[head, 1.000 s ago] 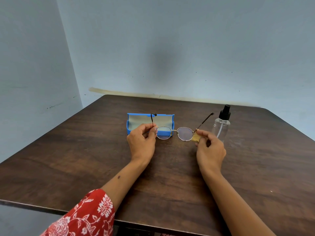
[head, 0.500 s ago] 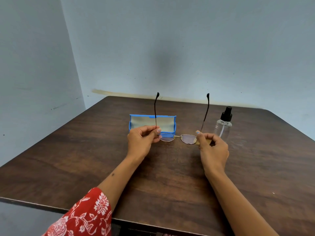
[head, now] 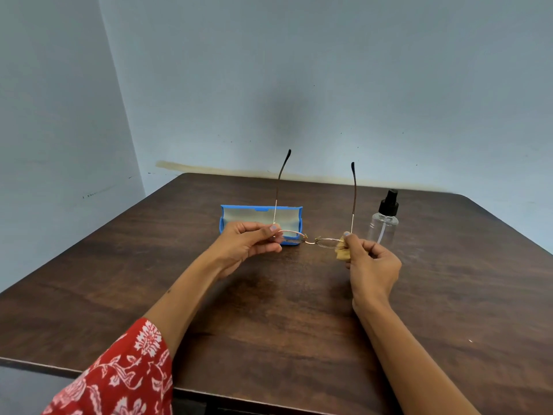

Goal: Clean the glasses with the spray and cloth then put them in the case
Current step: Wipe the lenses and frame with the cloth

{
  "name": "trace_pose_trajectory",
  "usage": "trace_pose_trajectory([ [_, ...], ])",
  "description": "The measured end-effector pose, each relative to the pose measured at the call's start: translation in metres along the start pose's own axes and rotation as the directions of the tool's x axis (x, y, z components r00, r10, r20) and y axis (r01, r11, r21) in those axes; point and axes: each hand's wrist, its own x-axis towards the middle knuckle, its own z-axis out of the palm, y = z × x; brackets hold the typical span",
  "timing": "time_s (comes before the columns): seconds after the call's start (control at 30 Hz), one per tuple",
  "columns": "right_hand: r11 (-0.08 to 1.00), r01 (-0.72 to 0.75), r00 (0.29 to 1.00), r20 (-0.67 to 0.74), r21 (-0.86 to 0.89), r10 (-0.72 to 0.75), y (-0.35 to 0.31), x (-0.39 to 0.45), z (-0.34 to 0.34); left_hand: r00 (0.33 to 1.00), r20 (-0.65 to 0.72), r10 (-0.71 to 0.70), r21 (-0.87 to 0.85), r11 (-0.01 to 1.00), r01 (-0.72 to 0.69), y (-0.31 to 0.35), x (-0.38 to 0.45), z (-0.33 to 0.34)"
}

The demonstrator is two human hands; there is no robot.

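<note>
At frame centre, my left hand (head: 248,245) and right hand (head: 369,265), which also clutches the cloth (head: 342,252), pinch the glasses (head: 305,238) above the counter (head: 269,295); overtight pinching might bend the thin frame.

Head-worn view, forward-down over table (head: 299,339)

Both forearms reach forward, left hand (head: 248,244) and right hand (head: 371,265) apparently pinching with curled fingers.
</note>
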Motion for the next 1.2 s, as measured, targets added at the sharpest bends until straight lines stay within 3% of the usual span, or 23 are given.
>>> trace_pose_trajectory([
  [0.17, 0.999, -0.013, 0.999, -0.051, 0.041, 0.015, 0.000, 0.001, 0.000, 0.997, 0.062, -0.037, 0.091, 0.995, 0.032, 0.018, 0.012, 0.006],
  [0.4, 0.994, 0.023, 0.995, -0.097, -0.108, -0.034, 0.001, -0.003, 0.002, 0.997, -0.073, 0.023, -0.006, 1.000, -0.023, 0.005, 0.020, 0.014],
  [0.47, 0.975, 0.108, 0.992, -0.045, -0.195, -0.118, -0.001, -0.008, 0.002, 0.991, -0.126, 0.052, -0.021, 0.998, -0.055, 0.005, 0.021, 0.015],
  [0.53, 0.921, 0.298, 0.954, 0.059, -0.252, -0.292, -0.002, -0.016, 0.003, 0.983, -0.167, 0.075, -0.020, 0.997, -0.079, 0.005, 0.021, 0.015],
  [0.67, 0.714, 0.668, 0.740, 0.282, -0.210, -0.610, 0.000, -0.028, 0.012, 0.973, -0.219, 0.068, -0.020, 0.997, -0.074, 0.004, 0.021, 0.014],
  [0.8, 0.397, 0.888, 0.457, 0.350, -0.231, -0.818, -0.012, -0.019, 0.028, 0.965, -0.260, 0.042, -0.001, 0.999, -0.044, 0.001, 0.021, 0.019],
  [1.0, 0.035, 0.976, 0.127, 0.439, -0.213, -0.890, -0.015, 0.000, 0.046, 0.970, -0.244, 0.005, -0.059, 0.998, -0.020, 0.004, 0.016, 0.023],
  [1.2, -0.123, 0.976, -0.007, 0.540, -0.178, -0.842, -0.001, 0.004, 0.042, 0.965, -0.257, 0.047, -0.064, 0.996, -0.065, 0.006, 0.016, 0.023],
])
